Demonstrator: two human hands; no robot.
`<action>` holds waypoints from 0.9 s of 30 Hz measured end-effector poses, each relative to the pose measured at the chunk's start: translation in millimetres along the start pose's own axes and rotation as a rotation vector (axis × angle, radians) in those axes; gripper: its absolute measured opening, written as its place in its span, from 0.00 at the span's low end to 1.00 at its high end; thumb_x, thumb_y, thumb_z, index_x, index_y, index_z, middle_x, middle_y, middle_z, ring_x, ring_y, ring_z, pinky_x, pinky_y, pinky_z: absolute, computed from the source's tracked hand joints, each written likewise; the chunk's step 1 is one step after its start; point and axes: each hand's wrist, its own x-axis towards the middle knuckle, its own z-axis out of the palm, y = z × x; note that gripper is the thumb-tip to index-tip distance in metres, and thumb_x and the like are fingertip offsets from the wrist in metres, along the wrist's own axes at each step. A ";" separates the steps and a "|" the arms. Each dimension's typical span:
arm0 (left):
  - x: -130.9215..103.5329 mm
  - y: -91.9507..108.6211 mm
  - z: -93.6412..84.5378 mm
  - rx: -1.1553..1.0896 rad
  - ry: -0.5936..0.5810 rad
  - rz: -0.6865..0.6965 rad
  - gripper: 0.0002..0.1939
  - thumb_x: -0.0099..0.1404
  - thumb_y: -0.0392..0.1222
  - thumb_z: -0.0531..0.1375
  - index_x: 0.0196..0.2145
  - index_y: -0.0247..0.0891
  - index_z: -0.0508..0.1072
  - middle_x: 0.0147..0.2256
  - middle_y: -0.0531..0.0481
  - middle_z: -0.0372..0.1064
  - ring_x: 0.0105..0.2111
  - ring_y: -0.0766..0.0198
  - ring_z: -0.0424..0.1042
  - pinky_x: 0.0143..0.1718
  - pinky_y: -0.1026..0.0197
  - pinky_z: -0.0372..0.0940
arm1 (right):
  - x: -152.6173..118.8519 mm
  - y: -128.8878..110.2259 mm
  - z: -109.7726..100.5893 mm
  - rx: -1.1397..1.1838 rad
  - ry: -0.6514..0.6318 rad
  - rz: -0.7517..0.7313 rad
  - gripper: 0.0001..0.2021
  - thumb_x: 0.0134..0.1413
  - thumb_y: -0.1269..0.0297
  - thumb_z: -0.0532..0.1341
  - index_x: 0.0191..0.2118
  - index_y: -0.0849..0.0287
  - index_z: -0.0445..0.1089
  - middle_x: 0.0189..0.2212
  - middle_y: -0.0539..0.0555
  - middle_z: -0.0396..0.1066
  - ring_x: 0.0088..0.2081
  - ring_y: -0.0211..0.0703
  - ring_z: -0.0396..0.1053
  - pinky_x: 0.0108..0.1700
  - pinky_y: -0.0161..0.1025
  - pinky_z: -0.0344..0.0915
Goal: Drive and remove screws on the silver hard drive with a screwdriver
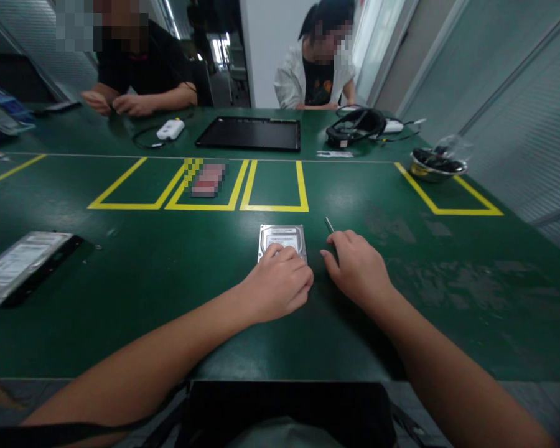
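A small silver hard drive (282, 238) with a white label lies flat on the green table (401, 298) in front of me. My left hand (277, 281) rests on its near edge, fingers curled over it. My right hand (357, 266) lies just to the right of the drive, fingers bent, over a thin screwdriver whose metal tip (329, 224) sticks out past my fingers. Whether the fingers actually grip the tool is hidden.
Yellow tape boxes (274, 186) mark the table's middle. A drive in a black bracket (21, 264) lies at the left. Farther back are a black tray (249, 133), a white device (170, 129), a headset (354, 127) and a metal bowl (436, 165). Two people sit across.
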 end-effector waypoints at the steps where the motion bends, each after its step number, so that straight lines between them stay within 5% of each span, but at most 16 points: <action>1: 0.1 0.1 0.1 0.004 0.003 0.003 0.07 0.67 0.39 0.56 0.34 0.38 0.73 0.33 0.49 0.73 0.40 0.56 0.65 0.46 0.51 0.52 | -0.2 -1.3 0.3 -0.028 -0.016 -0.007 0.08 0.63 0.62 0.56 0.43 0.60 0.67 0.39 0.58 0.70 0.41 0.51 0.68 0.40 0.42 0.61; 27: -14.3 -6.2 -7.1 -0.067 0.001 -0.020 0.06 0.68 0.41 0.58 0.38 0.41 0.75 0.36 0.51 0.74 0.42 0.57 0.66 0.48 0.51 0.52 | 6.0 14.5 -11.4 -0.264 -0.244 0.144 0.11 0.63 0.62 0.53 0.47 0.61 0.65 0.43 0.62 0.69 0.44 0.59 0.72 0.32 0.43 0.66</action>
